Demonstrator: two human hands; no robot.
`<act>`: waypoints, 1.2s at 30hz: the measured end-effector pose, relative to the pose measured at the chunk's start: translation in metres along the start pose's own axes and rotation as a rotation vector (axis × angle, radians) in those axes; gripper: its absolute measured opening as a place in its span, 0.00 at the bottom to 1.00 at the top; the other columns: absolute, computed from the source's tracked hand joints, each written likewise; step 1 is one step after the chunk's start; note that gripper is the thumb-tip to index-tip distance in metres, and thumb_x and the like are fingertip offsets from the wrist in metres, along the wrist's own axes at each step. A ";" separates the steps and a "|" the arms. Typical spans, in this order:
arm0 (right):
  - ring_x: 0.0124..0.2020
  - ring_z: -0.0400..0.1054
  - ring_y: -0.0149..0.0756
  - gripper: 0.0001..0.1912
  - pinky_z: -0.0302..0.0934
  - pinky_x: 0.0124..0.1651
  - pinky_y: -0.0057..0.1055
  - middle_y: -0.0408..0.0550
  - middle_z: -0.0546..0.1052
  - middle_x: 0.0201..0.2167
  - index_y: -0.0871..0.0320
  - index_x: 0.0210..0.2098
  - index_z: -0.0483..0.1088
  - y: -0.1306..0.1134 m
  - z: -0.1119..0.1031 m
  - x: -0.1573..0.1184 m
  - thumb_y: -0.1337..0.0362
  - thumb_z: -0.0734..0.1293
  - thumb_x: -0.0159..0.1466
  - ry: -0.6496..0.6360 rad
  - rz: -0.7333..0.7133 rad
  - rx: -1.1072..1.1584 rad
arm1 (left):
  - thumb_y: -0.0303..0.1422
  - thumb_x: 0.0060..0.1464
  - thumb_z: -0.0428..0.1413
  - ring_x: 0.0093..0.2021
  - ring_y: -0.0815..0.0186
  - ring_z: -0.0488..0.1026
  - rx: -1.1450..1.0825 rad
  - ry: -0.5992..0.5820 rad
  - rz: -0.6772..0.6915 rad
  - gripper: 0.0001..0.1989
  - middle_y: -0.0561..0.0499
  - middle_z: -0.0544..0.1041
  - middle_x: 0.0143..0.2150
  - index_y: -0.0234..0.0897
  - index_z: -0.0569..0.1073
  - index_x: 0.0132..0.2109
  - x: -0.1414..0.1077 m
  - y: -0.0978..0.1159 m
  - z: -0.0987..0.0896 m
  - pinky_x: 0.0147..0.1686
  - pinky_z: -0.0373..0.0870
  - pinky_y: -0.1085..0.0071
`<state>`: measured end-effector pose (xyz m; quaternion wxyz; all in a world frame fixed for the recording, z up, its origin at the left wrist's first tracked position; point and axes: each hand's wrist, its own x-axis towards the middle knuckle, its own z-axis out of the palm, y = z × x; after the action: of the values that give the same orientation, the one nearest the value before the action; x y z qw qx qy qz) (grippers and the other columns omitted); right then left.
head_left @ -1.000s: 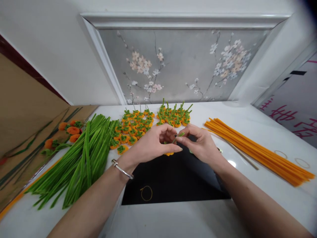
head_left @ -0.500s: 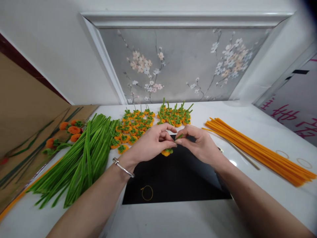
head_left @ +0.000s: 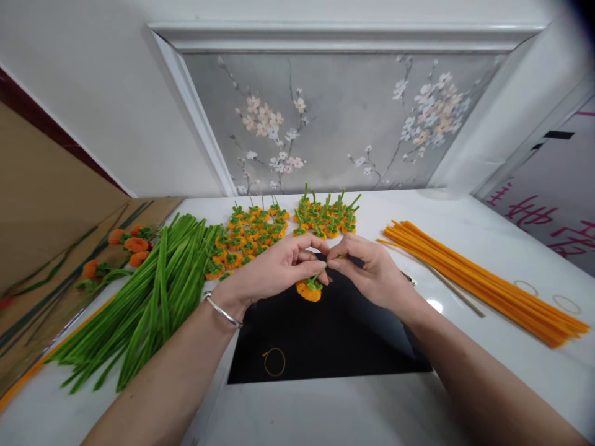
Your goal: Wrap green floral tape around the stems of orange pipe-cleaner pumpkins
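Note:
An orange pipe-cleaner persimmon with a green top (head_left: 308, 290) hangs tilted below my fingers, over the black mat (head_left: 325, 341). My left hand (head_left: 290, 263), with a silver bangle at the wrist, is closed in a pinch on its thin stem. My right hand (head_left: 365, 266) pinches the stem's upper end, where a bit of green fuzzy strip shows between thumb and forefinger. The fingertips of both hands nearly meet, and they hide most of the stem.
Behind my hands stand several finished persimmons, one group with bare stems (head_left: 251, 232), another with green stems (head_left: 328, 214). Green pipe cleaners (head_left: 153, 297) lie left, orange ones (head_left: 478, 279) right. A thin ring (head_left: 274, 362) lies on the mat. Larger orange pieces (head_left: 136, 244) sit far left.
The persimmon has come further into sight below my left hand, its orange side now turned toward me. Both hands stay pinched close together, and the view has shifted slightly.

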<state>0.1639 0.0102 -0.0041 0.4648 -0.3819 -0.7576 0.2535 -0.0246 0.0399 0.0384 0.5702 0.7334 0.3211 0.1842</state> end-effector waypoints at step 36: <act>0.32 0.66 0.32 0.07 0.60 0.36 0.29 0.45 0.71 0.28 0.58 0.31 0.70 0.002 -0.001 0.004 0.71 0.62 0.65 -0.012 -0.167 -0.152 | 0.32 0.53 0.57 0.37 0.68 0.73 0.123 0.097 0.005 0.11 0.51 0.76 0.36 0.35 0.69 0.44 -0.004 0.009 0.004 0.37 0.69 0.73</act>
<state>0.1644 0.0145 -0.0028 0.4496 -0.3499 -0.8066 0.1579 -0.0225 0.0324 0.0462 0.5074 0.7580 0.3574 0.2009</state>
